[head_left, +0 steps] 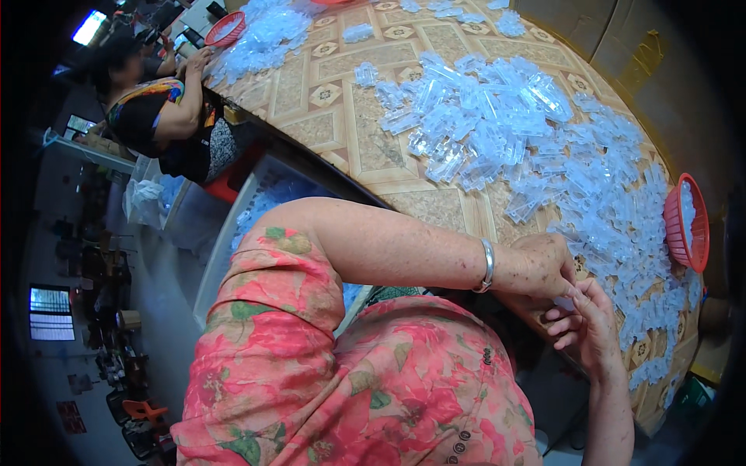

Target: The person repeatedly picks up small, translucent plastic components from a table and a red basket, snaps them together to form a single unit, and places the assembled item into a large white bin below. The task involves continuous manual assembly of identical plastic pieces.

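Observation:
My left hand (536, 266), with a silver bangle (487, 266) at its wrist, reaches across to the table's near edge. Its fingers point down and are closed in a pinch. My right hand (594, 330) comes up from below and meets it, thumb and forefinger pressed together, the other fingers curled. Between the fingertips shows a small clear plastic piece (566, 304), mostly hidden by the fingers. Just beyond both hands spreads a large heap of clear, bluish plastic pieces (497, 109), flat and elongated, thinning into a loose layer toward the right.
A red plastic basket (687, 233) with clear pieces stands at the table's right edge. The patterned table (373, 147) runs to the far left, where a co-worker (167, 113) handles another heap (268, 35) beside a red basket (225, 29). Below the near edge sits a pale bin (233, 221).

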Tool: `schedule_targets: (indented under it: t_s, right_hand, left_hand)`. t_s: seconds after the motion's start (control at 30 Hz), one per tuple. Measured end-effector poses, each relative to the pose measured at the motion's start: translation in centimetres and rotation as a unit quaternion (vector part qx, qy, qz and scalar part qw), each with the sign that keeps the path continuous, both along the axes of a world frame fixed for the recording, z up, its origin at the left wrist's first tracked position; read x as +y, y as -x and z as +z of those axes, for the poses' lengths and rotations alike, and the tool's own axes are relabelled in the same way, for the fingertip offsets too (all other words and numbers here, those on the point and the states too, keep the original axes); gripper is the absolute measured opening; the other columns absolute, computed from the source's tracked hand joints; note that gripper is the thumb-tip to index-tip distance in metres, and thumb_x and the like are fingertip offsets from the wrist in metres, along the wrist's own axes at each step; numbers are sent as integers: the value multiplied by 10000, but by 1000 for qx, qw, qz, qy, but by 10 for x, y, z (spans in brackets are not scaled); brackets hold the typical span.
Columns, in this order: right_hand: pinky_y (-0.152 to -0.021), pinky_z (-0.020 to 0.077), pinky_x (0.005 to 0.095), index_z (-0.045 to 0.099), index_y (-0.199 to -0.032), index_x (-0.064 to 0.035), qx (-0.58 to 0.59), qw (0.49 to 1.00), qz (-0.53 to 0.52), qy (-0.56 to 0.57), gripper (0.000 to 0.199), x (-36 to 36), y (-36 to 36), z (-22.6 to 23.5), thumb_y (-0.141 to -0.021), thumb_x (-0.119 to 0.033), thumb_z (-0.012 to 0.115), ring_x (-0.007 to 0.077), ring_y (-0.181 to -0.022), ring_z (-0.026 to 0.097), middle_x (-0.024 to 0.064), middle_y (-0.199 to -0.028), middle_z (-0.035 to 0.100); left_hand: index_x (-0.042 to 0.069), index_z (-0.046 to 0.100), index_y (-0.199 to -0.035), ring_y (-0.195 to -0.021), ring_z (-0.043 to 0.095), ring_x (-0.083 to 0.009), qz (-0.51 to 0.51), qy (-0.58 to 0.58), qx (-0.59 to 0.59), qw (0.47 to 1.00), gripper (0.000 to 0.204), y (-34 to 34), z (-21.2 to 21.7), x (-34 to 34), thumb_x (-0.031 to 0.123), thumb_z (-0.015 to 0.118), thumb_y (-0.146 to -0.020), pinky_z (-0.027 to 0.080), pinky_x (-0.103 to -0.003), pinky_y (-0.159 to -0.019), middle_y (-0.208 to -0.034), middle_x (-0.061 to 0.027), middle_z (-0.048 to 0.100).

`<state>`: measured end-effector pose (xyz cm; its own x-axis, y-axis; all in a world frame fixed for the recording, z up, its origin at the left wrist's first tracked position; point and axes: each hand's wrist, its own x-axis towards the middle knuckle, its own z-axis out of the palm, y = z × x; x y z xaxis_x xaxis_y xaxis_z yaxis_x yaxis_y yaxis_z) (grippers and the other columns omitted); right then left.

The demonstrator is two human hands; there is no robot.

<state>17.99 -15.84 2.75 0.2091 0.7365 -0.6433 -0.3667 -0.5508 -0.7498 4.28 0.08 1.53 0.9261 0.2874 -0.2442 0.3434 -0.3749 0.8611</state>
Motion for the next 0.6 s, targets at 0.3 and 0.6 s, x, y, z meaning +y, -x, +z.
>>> schedule_targets:
  t_s: [0.3, 0.6]
  right_hand:
    - [-467, 523, 203, 380, -1431, -24, -146, 980, -37, -130, 578, -19, 24, -25, -995, -322, 617, 128, -593, 667, 120, -829, 673]
    - [-450, 478, 174, 518, -1289, -9, -151, 973, -42, -169, 354, -30, 26, -39, -1013, -213, 606, 75, -601, 635, 70, -858, 666]
  left_hand:
    - [57, 763, -1064, -828, 705, -157, -2, -33, -193, 981, 290, 42, -9, 13, 278, 701, -886, 571, -332, -671, -893, -133, 753]
    - [-2, 739, -1043, -585, 679, -166, 13, -117, 302, 946, 388, 253, 65, 84, 358, 711, -903, 535, -292, -535, -849, -145, 731]
